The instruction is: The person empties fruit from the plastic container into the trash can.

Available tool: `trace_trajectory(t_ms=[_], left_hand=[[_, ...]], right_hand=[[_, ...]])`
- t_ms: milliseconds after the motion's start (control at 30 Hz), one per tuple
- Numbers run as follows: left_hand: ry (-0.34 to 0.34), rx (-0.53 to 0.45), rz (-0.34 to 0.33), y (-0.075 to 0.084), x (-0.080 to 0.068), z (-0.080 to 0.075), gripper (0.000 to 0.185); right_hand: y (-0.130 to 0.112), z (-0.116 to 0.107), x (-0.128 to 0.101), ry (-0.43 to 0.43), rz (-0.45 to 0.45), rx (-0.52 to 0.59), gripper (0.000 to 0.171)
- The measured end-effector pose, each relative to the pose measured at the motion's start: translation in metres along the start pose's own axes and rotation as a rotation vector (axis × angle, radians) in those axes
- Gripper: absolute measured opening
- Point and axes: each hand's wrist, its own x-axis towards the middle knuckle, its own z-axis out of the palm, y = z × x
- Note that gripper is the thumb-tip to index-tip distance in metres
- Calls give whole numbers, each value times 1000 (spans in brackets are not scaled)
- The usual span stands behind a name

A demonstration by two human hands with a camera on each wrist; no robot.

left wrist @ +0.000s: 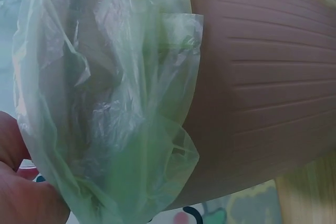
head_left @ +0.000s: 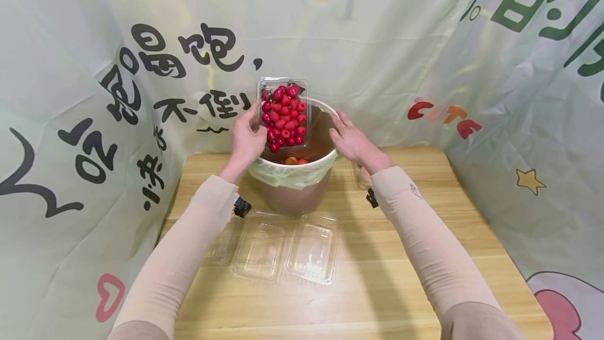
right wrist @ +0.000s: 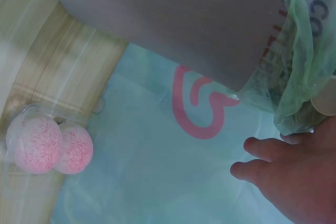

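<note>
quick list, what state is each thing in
left hand: gripping fruit tray
right hand: at bin rim
fruit tray: filled, held at bin's mouth
bin: upright, open, fruit inside
bag: lining bin, folded over rim
front clear trays: empty
pink-speckled balls: inside clear container

The bin [head_left: 292, 193] stands near the table's [head_left: 368, 308] far edge, my right hand [head_left: 354, 142] on its right rim, my left hand [head_left: 247, 140] holding a box [head_left: 283, 80] of berries [head_left: 284, 114] over its left side. Before it, three trays [head_left: 260, 251] run towards the left edge; to its right, another box [head_left: 356, 174].
</note>
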Motion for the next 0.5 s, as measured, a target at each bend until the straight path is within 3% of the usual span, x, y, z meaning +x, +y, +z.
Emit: trace_trajectory(t_ms=[500], left_hand=[[32,-42,60,-4,0,3,68]], right_hand=[[0,0,-1,3,-2,11,66]])
